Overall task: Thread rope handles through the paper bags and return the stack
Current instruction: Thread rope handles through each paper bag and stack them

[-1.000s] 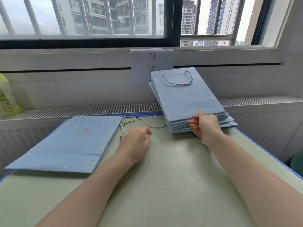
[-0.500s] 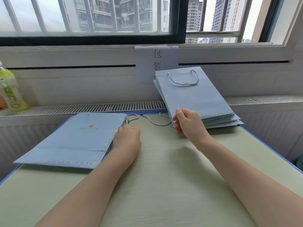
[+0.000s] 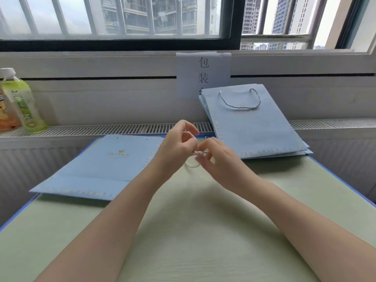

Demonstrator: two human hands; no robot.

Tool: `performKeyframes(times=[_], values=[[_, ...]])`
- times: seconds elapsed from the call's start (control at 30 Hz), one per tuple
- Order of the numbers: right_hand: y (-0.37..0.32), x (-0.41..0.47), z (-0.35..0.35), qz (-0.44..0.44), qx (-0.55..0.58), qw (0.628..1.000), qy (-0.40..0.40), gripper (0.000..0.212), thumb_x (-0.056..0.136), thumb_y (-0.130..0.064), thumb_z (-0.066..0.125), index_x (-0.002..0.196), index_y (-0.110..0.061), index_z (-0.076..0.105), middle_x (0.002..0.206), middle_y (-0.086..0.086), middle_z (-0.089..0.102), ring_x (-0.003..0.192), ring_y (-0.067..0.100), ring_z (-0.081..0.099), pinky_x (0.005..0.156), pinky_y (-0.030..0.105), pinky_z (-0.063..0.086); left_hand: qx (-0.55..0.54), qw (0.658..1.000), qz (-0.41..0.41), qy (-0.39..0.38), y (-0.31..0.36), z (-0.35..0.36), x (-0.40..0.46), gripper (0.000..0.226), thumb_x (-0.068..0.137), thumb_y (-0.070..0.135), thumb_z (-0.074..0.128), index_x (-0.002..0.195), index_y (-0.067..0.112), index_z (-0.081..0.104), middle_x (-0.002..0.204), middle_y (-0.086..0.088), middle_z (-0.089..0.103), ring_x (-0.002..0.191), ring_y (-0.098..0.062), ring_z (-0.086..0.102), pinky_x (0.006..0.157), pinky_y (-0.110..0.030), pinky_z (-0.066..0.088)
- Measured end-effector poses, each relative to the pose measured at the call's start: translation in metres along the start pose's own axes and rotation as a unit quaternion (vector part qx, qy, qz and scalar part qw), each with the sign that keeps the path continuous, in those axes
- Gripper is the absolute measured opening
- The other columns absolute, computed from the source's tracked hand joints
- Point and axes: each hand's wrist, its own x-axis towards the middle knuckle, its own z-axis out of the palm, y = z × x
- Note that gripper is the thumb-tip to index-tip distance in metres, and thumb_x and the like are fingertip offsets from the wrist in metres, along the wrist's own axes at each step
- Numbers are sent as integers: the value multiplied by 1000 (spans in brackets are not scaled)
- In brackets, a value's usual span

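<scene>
Two bare hands meet above the middle of a pale green bench (image 3: 203, 231). The left hand (image 3: 175, 147) and right hand (image 3: 219, 157) each pinch a short length of white rope (image 3: 198, 153), grip clamped on it. A flat blue paper bag (image 3: 105, 165) lies at nine o'clock; a stack of bags (image 3: 254, 127) with a threaded handle leans at one o'clock.

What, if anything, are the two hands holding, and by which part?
Both the left hand and the right hand pinch a loose rope handle near one end; a loop of it hangs below.
</scene>
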Motion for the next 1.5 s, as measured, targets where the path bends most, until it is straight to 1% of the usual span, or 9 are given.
performKeyframes(times=[0.07, 0.13, 0.27, 0.63, 0.77, 0.9, 1.13, 1.3, 1.5], values=[[-5, 0, -2, 1, 16, 1000, 9, 10, 96, -12, 47, 88, -17, 49, 86, -3, 56, 74, 12, 52, 66, 16, 38, 136, 990, 22, 37, -5, -6, 3, 14, 88, 4, 47, 92, 15, 54, 74, -1, 57, 71, -18, 52, 66, -33, 42], [-9, -1, -3, 9, 33, 999, 3, 18, 96, -8, 40, 85, -20, 48, 75, -2, 61, 63, 4, 50, 58, 15, 36, 399, 913, -3, 81, -18, -12, 6, 15, 91, 13, 44, 103, 14, 53, 95, -3, 59, 92, -24, 51, 75, -35, 38], [-10, -2, -3, 36, 72, 997, -15, 22, 97, -10, 39, 86, -22, 54, 57, -7, 50, 53, 10, 46, 53, 23, 35, 545, 793, -272, -8, -46, -28, 7, 34, 96, 30, 44, 123, 11, 38, 127, -16, 44, 119, -34, 38, 94, -42, 33], [-19, -7, 0, 78, 132, 972, -177, 27, 97, -28, 48, 77, -16, 61, 40, -13, 46, 40, 4, 40, 49, 18, 36, 582, 771, -256, -35, -42, -41, 3, 10, 93, 5, 42, 92, 12, 49, 87, -4, 46, 95, -26, 51, 72, -29, 35], [-20, -3, -3, 84, 170, 976, -108, 27, 101, -21, 40, 83, -14, 60, 38, -10, 46, 37, 7, 38, 49, 20, 35, 589, 774, -231, -5, -32, -43, 4, 23, 88, -3, 44, 70, 9, 37, 87, -6, 52, 99, -28, 57, 68, -29, 33], [-13, 4, -10, 145, 284, 948, 12, 23, 101, -9, 35, 102, -8, 58, 46, -4, 51, 37, 10, 41, 42, 19, 35, 568, 794, -190, 105, -12, -46, 4, 14, 91, 3, 43, 95, 6, 55, 96, -14, 57, 93, -32, 57, 63, -30, 31], [-19, 3, -11, 223, 370, 901, -41, 43, 92, 10, 29, 95, -11, 67, 81, 10, 61, 41, 8, 41, 39, 16, 32, 527, 819, -89, 210, 24, -33, 1, 31, 87, 8, 44, 59, 10, 31, 58, -5, 33, 66, -31, 43, 59, -32, 29], [-27, 3, -10, 263, 464, 840, -100, 36, 99, -36, 40, 113, -10, 61, 103, 8, 70, 44, 10, 30, 38, 14, 28, 491, 853, -62, 162, 39, -20, -5, 12, 89, 15, 46, 81, 9, 53, 69, -7, 44, 71, -31, 44, 62, -31, 32], [-27, 4, -11, 243, 511, 821, -79, 41, 98, -41, 39, 71, -16, 59, 62, -8, 56, 36, 5, 24, 32, 12, 20, 501, 864, -45, -5, 35, 2, -13, 28, 99, 33, 38, 111, 14, 55, 108, -10, 56, 103, -31, 54, 74, -32, 36]])
